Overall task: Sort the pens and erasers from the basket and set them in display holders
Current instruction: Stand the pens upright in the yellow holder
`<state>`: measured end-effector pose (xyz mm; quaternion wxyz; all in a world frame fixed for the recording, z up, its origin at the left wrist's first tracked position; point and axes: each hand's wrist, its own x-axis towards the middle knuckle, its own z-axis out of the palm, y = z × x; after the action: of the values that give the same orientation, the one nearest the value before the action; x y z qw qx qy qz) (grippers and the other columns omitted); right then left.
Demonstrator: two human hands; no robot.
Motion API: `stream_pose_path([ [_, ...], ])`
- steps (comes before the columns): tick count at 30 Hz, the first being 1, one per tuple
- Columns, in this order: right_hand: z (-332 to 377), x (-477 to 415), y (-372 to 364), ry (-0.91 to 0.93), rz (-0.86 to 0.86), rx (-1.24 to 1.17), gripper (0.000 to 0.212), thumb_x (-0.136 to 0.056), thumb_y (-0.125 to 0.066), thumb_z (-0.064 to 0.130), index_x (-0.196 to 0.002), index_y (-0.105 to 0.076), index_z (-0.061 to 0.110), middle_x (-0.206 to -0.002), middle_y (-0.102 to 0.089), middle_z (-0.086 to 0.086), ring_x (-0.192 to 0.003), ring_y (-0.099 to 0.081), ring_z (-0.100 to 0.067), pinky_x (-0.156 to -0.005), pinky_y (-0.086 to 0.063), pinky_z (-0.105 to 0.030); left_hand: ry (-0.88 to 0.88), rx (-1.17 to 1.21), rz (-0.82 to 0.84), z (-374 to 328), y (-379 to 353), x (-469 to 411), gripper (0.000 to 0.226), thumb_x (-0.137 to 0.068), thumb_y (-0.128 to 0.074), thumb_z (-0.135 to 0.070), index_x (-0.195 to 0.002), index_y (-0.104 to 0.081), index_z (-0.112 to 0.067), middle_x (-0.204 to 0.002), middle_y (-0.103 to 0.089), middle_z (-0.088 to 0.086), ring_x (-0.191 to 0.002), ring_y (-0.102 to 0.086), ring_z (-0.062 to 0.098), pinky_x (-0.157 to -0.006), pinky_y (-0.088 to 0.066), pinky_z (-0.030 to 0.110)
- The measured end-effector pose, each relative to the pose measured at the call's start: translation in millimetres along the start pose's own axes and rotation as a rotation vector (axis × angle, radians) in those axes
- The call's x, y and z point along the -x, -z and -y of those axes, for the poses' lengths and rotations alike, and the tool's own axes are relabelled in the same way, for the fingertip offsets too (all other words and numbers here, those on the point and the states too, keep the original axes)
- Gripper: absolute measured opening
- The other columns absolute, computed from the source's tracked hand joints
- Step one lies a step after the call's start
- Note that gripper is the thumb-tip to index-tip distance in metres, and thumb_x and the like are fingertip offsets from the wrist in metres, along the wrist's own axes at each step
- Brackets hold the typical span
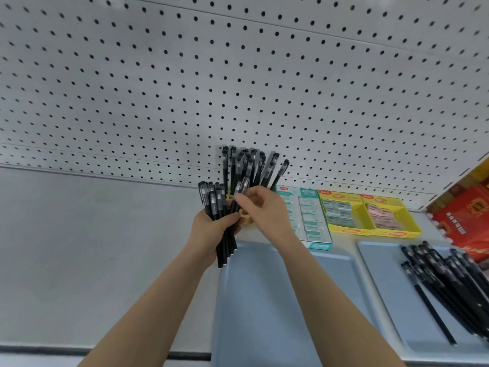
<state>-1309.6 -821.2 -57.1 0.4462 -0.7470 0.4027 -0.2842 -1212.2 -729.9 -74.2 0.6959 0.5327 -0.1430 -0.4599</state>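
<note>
A bundle of black pens (214,201) is gripped in the left hand (209,231), just left of the yellow holder (245,221), with the fingers curled tightly round the barrels. A single pen (242,185) is pinched between the thumb and fingertips of the right hand (264,207), directly in front of the holder. Whether it is being drawn from the bundle or lowered into the holder cannot be told.

A good number of standing pens (251,162) are already set in the holder, caps up and fanned out against the pegboard (238,75) behind it. The holder itself is mostly hidden by the two hands, so how much room is left in it cannot be judged.

Just right of the holder a teal box of erasers (311,215) is seen, filled in neat rows. Further right of it two yellow boxes (341,211) are lined up, each also stocked with erasers. The eraser half of the job is therefore judged to be finished, or nearly so.

The pen half is judged to be well under way but not done. The bundle in the left hand is yet to be placed. A heap of loose pens (449,282) is also left lying on a blue tray (391,300), well to the right of the holder and nearer the person. A second blue tray (277,300) is seen below the holder, under the forearms.
</note>
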Motion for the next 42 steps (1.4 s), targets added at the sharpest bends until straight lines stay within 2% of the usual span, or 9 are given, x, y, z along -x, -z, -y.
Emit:
stream_pose_path([
  [4,-1.3,-2.3,9.7,-0.077,-0.024,-0.155,0.006,-0.091,-0.066,0.019,-0.086,-0.064,0.017,-0.075,-0.072,-0.003,-0.067,-0.069,-0.016,-0.060,-0.057,-0.030,0.005,-0.016,0.000,1.8,-1.7,-1.1,0.022,-0.086,-0.066,0.007,-0.108,-0.063,0.005,-0.096,-0.071,0.023,-0.081,-0.072,0.027,-0.075,-0.061,0.035],
  [8,0.2,-12.4,38.3,-0.005,-0.379,-0.074,0.007,-0.097,-0.058,0.023,-0.095,-0.061,0.017,-0.074,-0.072,-0.004,-0.060,-0.068,-0.010,-0.059,-0.052,-0.020,0.042,0.050,-0.055,2.5,1.5,-4.0,0.016,-0.088,-0.066,0.001,-0.103,-0.063,-0.001,-0.096,-0.069,0.018,-0.087,-0.072,0.028,-0.079,-0.059,0.039],
  [11,-7.2,-23.7,49.0,0.063,-0.516,0.053,0.009,-0.098,-0.056,0.025,-0.100,-0.060,0.017,-0.082,-0.072,0.001,-0.070,-0.070,-0.013,-0.070,-0.054,-0.029,0.055,0.071,-0.070,2.6,1.4,-4.7,0.013,-0.089,-0.066,-0.002,-0.102,-0.063,-0.004,-0.096,-0.068,0.016,-0.086,-0.071,0.027,-0.078,-0.059,0.039],
  [21,-33.5,-43.2,30.3,0.149,-0.398,0.280,0.010,-0.098,-0.054,0.022,-0.099,-0.059,0.013,-0.077,-0.069,-0.009,-0.071,-0.067,-0.029,-0.069,-0.054,-0.045,0.053,0.068,-0.077,-0.3,2.5,-8.5,0.013,-0.092,-0.062,-0.005,-0.105,-0.064,-0.002,-0.087,-0.067,0.013,-0.075,-0.068,0.019,-0.068,-0.058,0.030],
  [27,-32.3,-41.6,26.6,0.126,-0.378,0.339,0.014,-0.097,-0.059,0.025,-0.099,-0.063,0.012,-0.078,-0.067,-0.001,-0.071,-0.062,-0.021,-0.066,-0.047,-0.032,0.017,0.043,-0.012,-0.2,-0.1,-9.0,0.012,-0.092,-0.061,-0.002,-0.103,-0.065,-0.001,-0.085,-0.067,0.012,-0.077,-0.066,0.020,-0.080,-0.057,0.034],
  [31,-15.7,-22.4,24.0,0.045,-0.418,0.213,0.023,-0.095,-0.059,0.037,-0.099,-0.060,0.015,-0.079,-0.062,0.010,-0.071,-0.057,-0.009,-0.070,-0.046,-0.029,-0.007,0.049,0.001,0.3,-2.8,-9.7,0.009,-0.092,-0.061,-0.001,-0.100,-0.064,-0.001,-0.084,-0.067,0.012,-0.077,-0.066,0.020,-0.080,-0.057,0.034],
  [35,-1.9,-5.4,8.2,0.026,-0.151,0.031,0.016,-0.091,-0.065,0.039,-0.088,-0.065,0.023,-0.077,-0.065,0.013,-0.070,-0.059,0.004,-0.066,-0.047,-0.014,-0.032,-0.006,0.043,2.5,-9.1,-10.0,0.011,-0.092,-0.062,-0.001,-0.102,-0.064,0.003,-0.082,-0.067,0.014,-0.078,-0.064,0.024,-0.078,-0.057,0.034],
  [39,5.2,-5.5,15.9,-0.018,-0.104,-0.097,0.016,-0.094,-0.062,0.028,-0.081,-0.061,0.020,-0.073,-0.067,0.000,-0.058,-0.057,-0.008,-0.056,-0.049,-0.021,-0.028,-0.070,0.010,5.7,-10.8,-11.8,0.004,-0.091,-0.065,-0.006,-0.094,-0.066,-0.004,-0.083,-0.066,0.012,-0.082,-0.062,0.027,-0.084,-0.054,0.040],
  [42,3.7,-11.8,37.6,-0.009,-0.305,-0.098,0.016,-0.098,-0.056,0.029,-0.090,-0.060,0.016,-0.080,-0.069,-0.007,-0.062,-0.063,-0.018,-0.058,-0.054,-0.032,0.007,-0.062,-0.030,4.8,-6.5,-12.6,0.008,-0.094,-0.063,-0.014,-0.093,-0.061,-0.006,-0.076,-0.063,0.008,-0.069,-0.062,0.022,-0.073,-0.057,0.039],
])
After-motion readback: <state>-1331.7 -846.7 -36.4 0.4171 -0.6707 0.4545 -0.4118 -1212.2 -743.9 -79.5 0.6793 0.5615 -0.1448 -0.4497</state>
